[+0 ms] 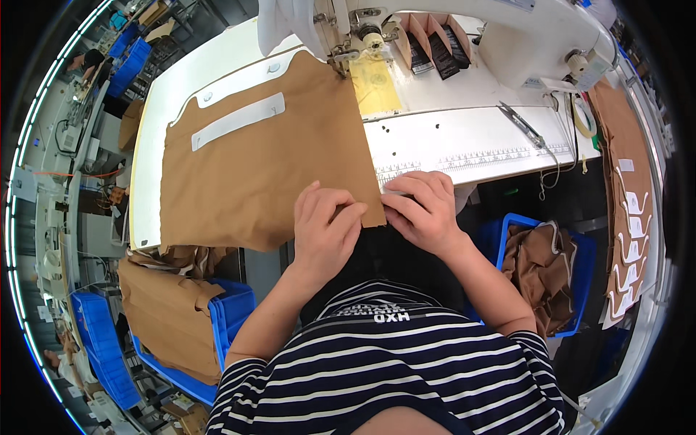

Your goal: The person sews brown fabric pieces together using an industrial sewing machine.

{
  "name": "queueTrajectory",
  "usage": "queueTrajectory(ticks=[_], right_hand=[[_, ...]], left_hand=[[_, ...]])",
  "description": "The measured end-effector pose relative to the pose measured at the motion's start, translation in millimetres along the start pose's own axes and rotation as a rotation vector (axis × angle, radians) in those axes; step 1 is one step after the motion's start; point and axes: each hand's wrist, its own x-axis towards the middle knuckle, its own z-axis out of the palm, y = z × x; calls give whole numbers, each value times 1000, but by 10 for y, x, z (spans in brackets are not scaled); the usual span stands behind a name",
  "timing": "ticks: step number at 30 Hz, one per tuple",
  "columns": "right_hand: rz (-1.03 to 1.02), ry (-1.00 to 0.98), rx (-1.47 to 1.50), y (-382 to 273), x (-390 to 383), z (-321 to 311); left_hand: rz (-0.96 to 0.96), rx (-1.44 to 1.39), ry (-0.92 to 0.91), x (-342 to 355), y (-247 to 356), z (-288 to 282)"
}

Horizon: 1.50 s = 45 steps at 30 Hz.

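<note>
A brown fabric panel (254,174) lies on the white sewing table (478,127), with a white strip (235,119) on it and a white piece along its shaped top edge. My left hand (325,230) has its fingers curled and pinched on the panel near its lower right part. My right hand (424,214) is closed on the fabric's right edge at the lower corner. The sewing machine's needle area (348,51) sits just above the panel's top right, beside a yellow plate (373,87).
Silver snips (522,123) lie at right, below card holders (428,47). Blue bins with brown fabric (540,272) stand below on both sides, the left one (170,319) heaped. Stacked brown pieces (616,203) line the far right. Co-workers (87,61) are at the far left.
</note>
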Motion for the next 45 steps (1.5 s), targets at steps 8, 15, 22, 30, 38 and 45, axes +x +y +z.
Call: queueTrajectory(ticks=[8,15,22,30,38,45], right_hand=[[-39,91,58,-25,-109,76],[-95,106,74,-19,-100,92],[-126,123,98,-37,-62,48],[-108,118,131,-39,-18,16],[-78,93,158,-61,31,-22],[-78,89,169,-45,38,-17]], left_hand=[[108,-44,64,-3,-35,4],[88,-55,53,-88,-35,40],[103,-36,58,-117,2,32],[115,-49,67,-113,10,5],[125,-53,46,-93,-1,-15],[123,-76,46,-77,-7,-19]])
